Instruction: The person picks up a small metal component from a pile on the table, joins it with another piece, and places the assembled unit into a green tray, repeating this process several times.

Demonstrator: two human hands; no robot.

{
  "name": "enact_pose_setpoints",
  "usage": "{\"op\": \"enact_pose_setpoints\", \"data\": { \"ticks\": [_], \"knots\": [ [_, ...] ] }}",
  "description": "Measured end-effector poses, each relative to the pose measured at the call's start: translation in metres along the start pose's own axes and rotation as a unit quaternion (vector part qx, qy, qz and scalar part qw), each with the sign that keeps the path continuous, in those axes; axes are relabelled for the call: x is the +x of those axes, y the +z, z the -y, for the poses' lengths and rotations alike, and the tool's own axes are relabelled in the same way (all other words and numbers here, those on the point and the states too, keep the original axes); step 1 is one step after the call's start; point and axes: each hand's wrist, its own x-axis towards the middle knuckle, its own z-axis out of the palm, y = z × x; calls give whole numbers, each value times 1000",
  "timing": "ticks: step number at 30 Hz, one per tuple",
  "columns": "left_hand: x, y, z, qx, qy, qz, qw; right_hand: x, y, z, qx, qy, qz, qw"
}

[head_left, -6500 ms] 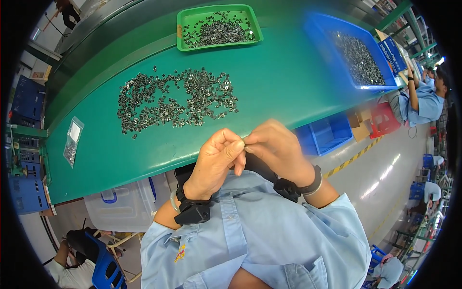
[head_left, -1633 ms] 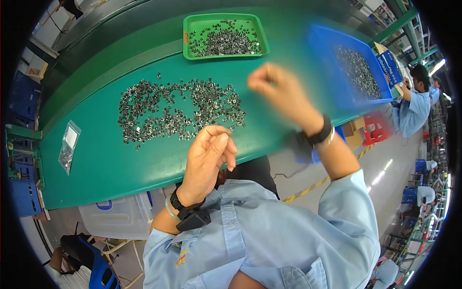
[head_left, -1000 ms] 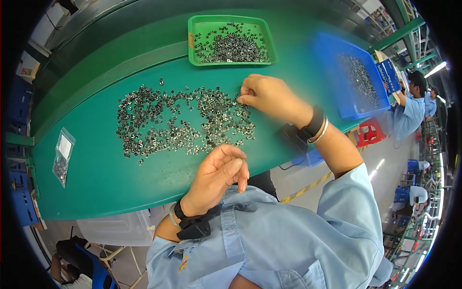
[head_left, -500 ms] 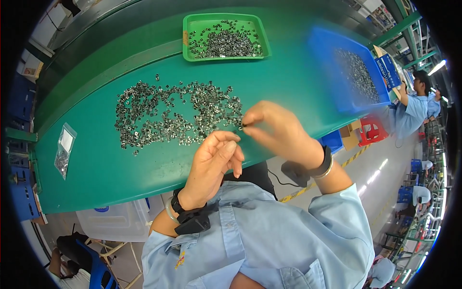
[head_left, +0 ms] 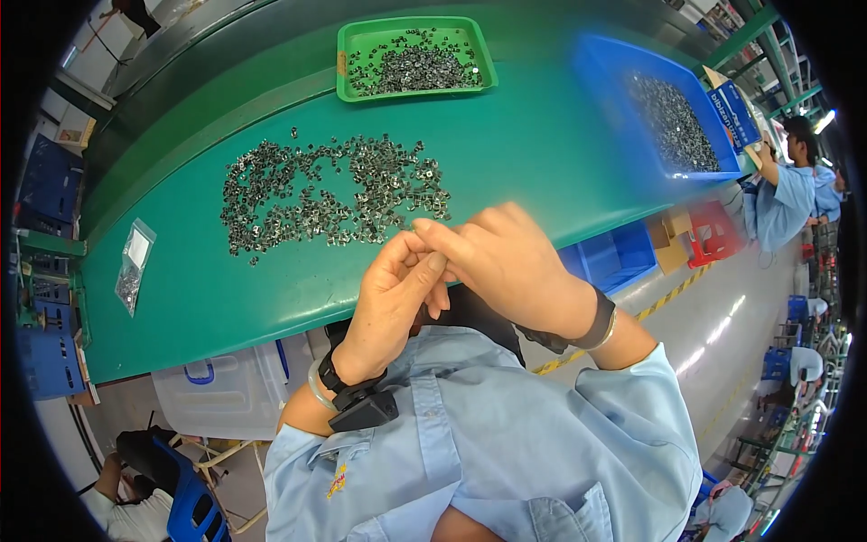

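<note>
Small dark metal parts point(head_left: 379, 185) lie in a loose spread on the green table, just beyond my hands. My left hand point(head_left: 393, 287) is closed near the table's front edge, thumb against the fingers. Over it reaches my right hand point(head_left: 506, 266), its thumb and fingertips pinched together and meeting the left fingertips. Whatever sits between the fingertips is too small or hidden to make out. A green tray point(head_left: 492, 77) with many more of these parts stands at the far side. To the right is a blue bin point(head_left: 607, 108) holding a heap of similar small parts.
A clear plastic bag point(head_left: 134, 271) of small parts lies at the table's left. Below the table are a translucent storage box point(head_left: 212, 402), a blue crate point(head_left: 623, 257) and a red stool point(head_left: 713, 230). A co-worker point(head_left: 784, 190) in light blue stands at the right.
My right hand has moved left, from beside the spread of parts to my left hand, and their fingertips now meet. The view has shifted slightly.
</note>
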Motion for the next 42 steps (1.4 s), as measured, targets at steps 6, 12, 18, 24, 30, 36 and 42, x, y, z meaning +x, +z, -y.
{"op": "enact_pose_setpoints", "data": {
  "ticks": [6,12,18,24,30,36,42],
  "knots": [
    [-6,-1,-3,12,-13,3,1000,-9,-1,1,125,81,-19,989],
    [-11,-3,0,-1,-28,21,999,-19,4,-3,200,55,-68,976],
    [-12,1,3,-85,-28,47,995,-23,9,2,211,47,-118,969],
    [-11,-2,8,-127,-44,64,989,-32,14,6,234,73,-124,961],
    [-10,0,12,-157,-52,96,982,-39,16,8,349,112,-126,922],
    [-7,6,17,-147,-45,91,984,-44,14,5,353,112,-134,919],
    [-4,6,11,-90,-78,80,990,-49,15,-2,270,82,-127,951]
  ]
}}
